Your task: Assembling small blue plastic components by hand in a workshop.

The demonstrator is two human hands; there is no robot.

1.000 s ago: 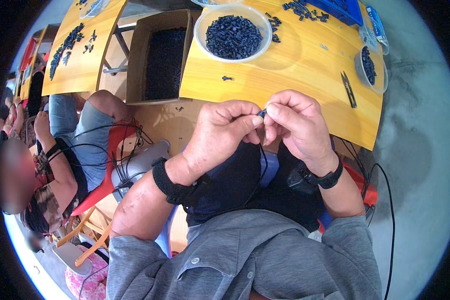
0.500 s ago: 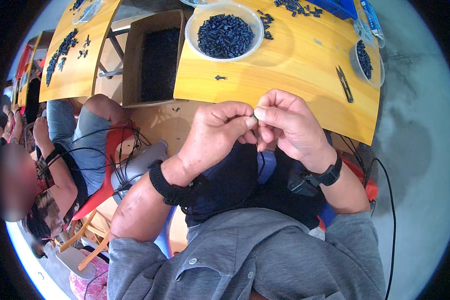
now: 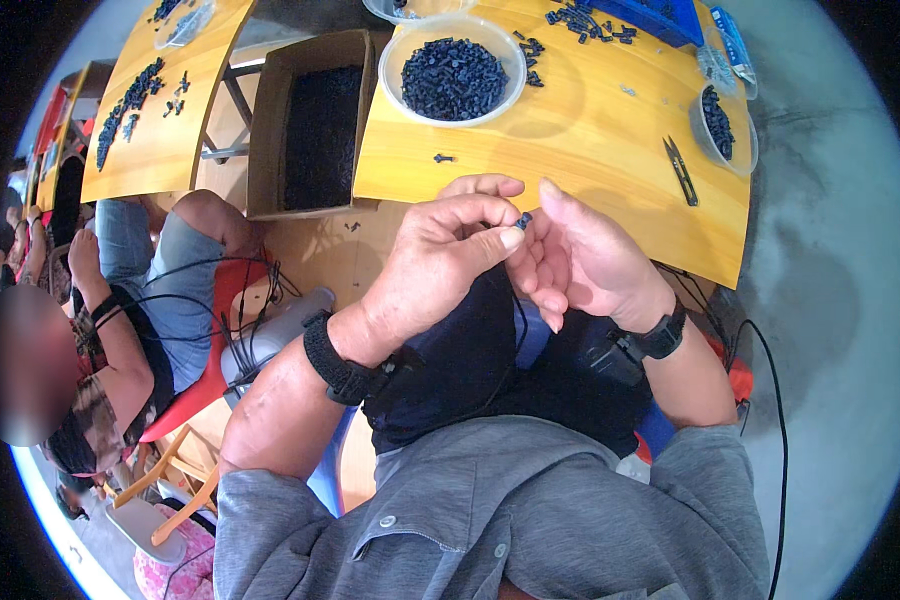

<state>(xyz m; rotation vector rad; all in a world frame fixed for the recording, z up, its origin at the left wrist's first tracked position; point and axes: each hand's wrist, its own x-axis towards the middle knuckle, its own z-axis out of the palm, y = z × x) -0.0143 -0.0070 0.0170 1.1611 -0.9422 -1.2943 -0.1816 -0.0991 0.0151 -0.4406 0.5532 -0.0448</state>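
Note:
Over my lap, near the table's front edge, my left hand [image 3: 445, 250] pinches a small dark blue plastic part [image 3: 523, 220] between thumb and forefinger. Close beside it is my right hand [image 3: 600, 255], its thumb raised and its fingers spread with the palm turned inward; nothing shows in its grip. Beyond my hands, a single similar dark plastic piece [image 3: 444, 158] lies on the yellow table [image 3: 590, 170]. A round clear tub [image 3: 382, 85] full of such parts stands farther back.
A pair of thread snips [image 3: 681, 172] and a smaller clear tub [image 3: 748, 160] of dark parts are at the right. Loose pieces [image 3: 585, 20] lie near a blue bin [image 3: 660, 22]. A cardboard box [image 3: 268, 150] stands left of the table. A person [image 3: 130, 350] sits at my left.
My right hand has released its pinch, opened its fingers and drawn slightly right. The dark part now shows at my left fingertips.

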